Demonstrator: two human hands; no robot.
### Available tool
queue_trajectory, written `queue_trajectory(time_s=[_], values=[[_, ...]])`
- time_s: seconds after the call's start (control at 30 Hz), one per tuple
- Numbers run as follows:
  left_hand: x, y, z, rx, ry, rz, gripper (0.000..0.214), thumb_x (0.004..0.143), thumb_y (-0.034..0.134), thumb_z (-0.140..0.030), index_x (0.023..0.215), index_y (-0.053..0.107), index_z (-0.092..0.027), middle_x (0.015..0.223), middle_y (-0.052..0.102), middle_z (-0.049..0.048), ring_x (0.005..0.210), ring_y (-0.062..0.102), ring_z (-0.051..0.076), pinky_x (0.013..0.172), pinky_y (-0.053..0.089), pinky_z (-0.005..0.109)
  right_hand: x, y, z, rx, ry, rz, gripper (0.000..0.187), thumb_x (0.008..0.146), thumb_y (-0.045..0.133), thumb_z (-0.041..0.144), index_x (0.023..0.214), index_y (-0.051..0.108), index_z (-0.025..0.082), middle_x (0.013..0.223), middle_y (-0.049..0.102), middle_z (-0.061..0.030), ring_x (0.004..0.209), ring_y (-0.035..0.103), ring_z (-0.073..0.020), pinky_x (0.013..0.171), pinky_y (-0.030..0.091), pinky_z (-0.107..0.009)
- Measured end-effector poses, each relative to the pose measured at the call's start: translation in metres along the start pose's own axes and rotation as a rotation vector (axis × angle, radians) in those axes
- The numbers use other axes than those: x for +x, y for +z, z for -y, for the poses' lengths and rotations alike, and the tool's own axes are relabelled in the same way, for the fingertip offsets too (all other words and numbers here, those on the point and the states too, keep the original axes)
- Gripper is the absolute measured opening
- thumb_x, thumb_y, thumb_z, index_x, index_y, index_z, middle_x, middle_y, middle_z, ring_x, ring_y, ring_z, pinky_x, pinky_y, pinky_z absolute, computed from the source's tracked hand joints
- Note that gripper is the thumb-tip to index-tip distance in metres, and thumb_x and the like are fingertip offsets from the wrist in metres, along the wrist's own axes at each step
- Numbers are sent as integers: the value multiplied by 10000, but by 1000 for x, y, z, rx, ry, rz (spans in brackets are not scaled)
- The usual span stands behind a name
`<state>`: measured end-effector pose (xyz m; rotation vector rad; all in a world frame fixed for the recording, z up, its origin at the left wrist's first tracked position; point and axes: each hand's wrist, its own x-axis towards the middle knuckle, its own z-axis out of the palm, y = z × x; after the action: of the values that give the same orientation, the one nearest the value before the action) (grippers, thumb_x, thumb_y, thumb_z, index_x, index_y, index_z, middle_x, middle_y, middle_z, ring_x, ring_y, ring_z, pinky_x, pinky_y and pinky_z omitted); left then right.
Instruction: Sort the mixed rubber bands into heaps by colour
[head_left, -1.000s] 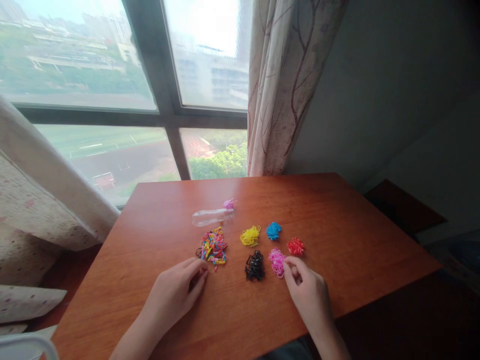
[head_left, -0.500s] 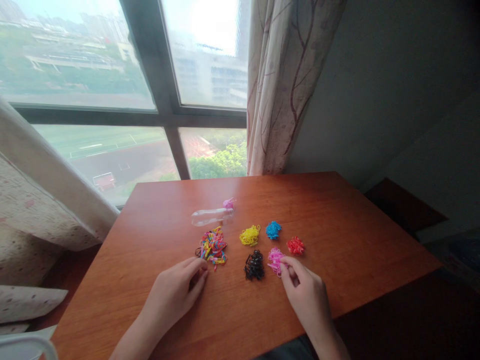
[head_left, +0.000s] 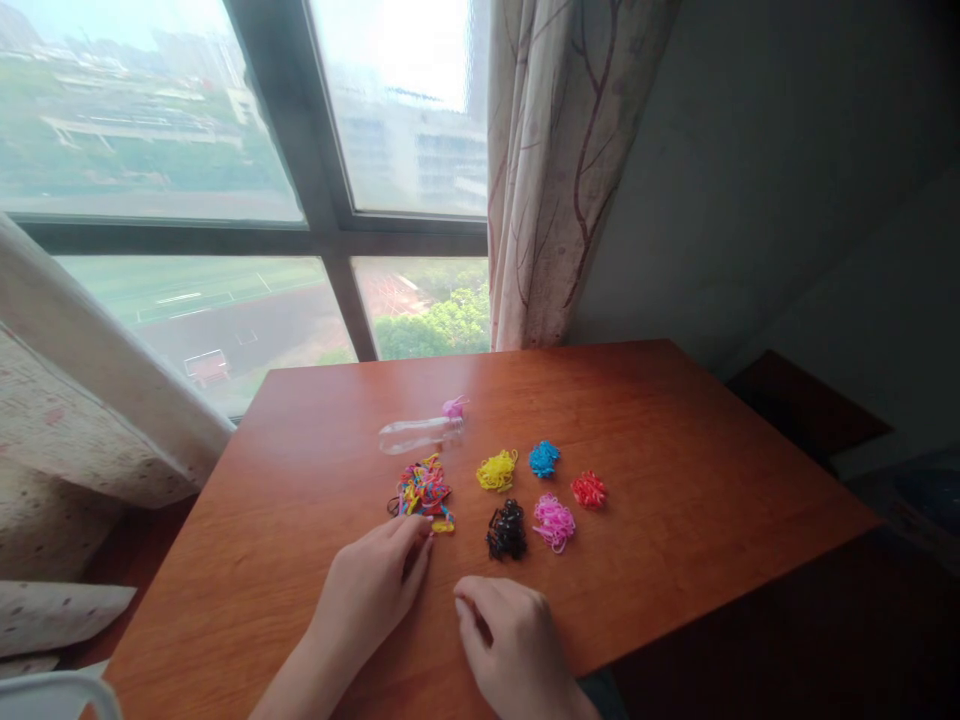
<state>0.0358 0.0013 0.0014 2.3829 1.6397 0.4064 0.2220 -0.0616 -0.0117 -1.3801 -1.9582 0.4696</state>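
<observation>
Lower centre: mixed bands (head_left: 424,485) should be teased out singly; left hand (head_left: 375,572), right hand (head_left: 511,632) curled, grip can't be told.

multicolour bands (head_left: 424,487): loose heap | yellow bands (head_left: 497,470), black bands (head_left: 508,530), blue bands (head_left: 544,459), pink bands (head_left: 554,523), red bands (head_left: 589,490): separate piles, rightward

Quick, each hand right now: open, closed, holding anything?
Left hand: partly curled at the mixed-colour pile; grip can't be told.
Right hand: partly curled near the black pile; grip can't be told.
</observation>
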Motion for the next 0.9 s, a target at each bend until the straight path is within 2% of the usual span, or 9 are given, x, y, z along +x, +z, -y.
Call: queue_trajectory(time_s=[0.23,0.4,0.5,0.67,0.9], values=[[-3,-1,7,-45,-14,-53,189,949,455,-311,938,633,-248,885,754,-3,785,729,189,649,510,261,-2,3,0,16,-13,14,195,899,421,150,848,588,237,720,664,14,660,634,-147,626,357,-232],[-5,-5,14,-80,-32,-120,164,925,468,-288,889,617,-230,830,751,-8,705,723,169,604,506,242,-2,3,0,-12,-7,24,187,894,429,148,835,584,235,723,668,11,665,637,-150,624,363,-229],[-5,-6,15,-136,12,-152,145,914,479,-264,901,618,-225,785,733,-16,647,699,145,586,500,220,0,3,0,-12,13,34,185,905,436,154,864,597,237,733,673,10,669,644,-151,622,371,-226],[-7,-2,10,-217,140,-124,134,924,480,-232,925,614,-226,692,663,-36,540,608,105,536,462,186,4,4,-1,6,45,8,200,917,471,176,1030,626,237,753,689,12,655,652,-157,618,389,-229],[-8,-4,4,-256,238,-60,152,894,471,-158,892,610,-219,715,668,-16,564,601,103,554,453,180,13,1,1,-20,73,-55,229,940,481,204,1122,620,210,709,669,10,606,628,-160,597,379,-238]])
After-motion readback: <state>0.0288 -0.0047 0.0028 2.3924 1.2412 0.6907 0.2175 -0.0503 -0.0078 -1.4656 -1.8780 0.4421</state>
